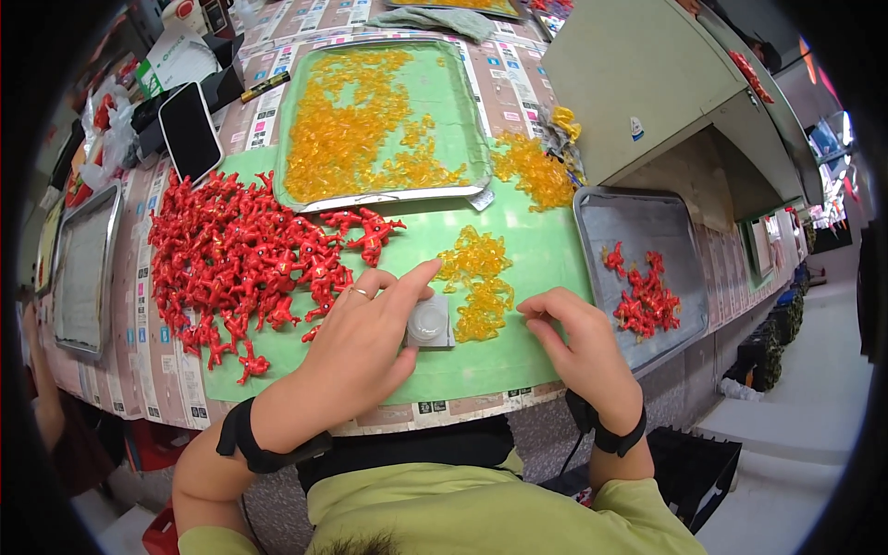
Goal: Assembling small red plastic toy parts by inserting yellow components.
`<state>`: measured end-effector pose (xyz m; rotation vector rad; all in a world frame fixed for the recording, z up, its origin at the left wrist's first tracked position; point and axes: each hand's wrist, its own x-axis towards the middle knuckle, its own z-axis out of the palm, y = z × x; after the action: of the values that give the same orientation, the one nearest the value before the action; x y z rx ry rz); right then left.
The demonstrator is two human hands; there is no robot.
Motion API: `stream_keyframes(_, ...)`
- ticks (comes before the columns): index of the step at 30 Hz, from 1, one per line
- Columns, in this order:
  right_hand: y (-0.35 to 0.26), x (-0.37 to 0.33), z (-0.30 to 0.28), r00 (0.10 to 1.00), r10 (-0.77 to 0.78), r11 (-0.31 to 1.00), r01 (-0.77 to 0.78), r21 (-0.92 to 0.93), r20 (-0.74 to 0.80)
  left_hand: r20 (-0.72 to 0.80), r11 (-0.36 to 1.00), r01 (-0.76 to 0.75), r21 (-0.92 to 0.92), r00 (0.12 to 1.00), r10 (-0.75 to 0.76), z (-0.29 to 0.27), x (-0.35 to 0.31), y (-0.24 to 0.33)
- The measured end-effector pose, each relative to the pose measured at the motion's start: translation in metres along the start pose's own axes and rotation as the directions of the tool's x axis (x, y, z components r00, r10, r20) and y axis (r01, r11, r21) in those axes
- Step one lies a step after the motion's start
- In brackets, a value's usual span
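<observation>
At the frame's centre, yellow plastic pieces lay heaped on a green sheet, probably for easy reach. The left hand, loosely spread with no visible grip, stretched its index finger to the heap's edge beside a small round tub; the right hand was curled, any hold impossible to tell. Red figures lay piled at left and in a grey tray at right, seemingly grouped by colour.

The left hand reached past a clear round container toward a small cluster of yellow pieces, while the right hand sat near their right edge.
</observation>
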<state>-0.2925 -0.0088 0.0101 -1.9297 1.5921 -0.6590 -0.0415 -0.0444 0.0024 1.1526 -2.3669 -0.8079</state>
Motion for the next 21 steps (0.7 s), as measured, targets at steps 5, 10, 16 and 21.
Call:
stream_keyframes(5, -0.001, 0.014, -0.002, 0.995, -0.078, 0.988, 0.087, -0.127, 0.069, 0.038, 1.0, -0.01, 0.006, 0.999, 0.01, -0.003, 0.003, -0.001)
stream_keyframes(10, -0.003, 0.019, 0.0, 0.992, -0.055, 0.98, 0.075, -0.185, 0.11, 0.077, 1.0, -0.009, -0.027, 0.997, 0.011, -0.004, 0.003, -0.004)
stream_keyframes(16, -0.008, 0.022, 0.006, 0.992, -0.066, 0.982, 0.084, -0.169, 0.107, -0.001, 1.0, 0.01, 0.006, 1.0, -0.01, -0.028, -0.015, 0.007)
stream_keyframes(21, -0.001, 0.02, 0.005, 0.99, -0.069, 0.975, 0.093, -0.203, 0.12, -0.18, 0.991, 0.124, 0.042, 0.977, -0.114, -0.065, -0.062, -0.01)
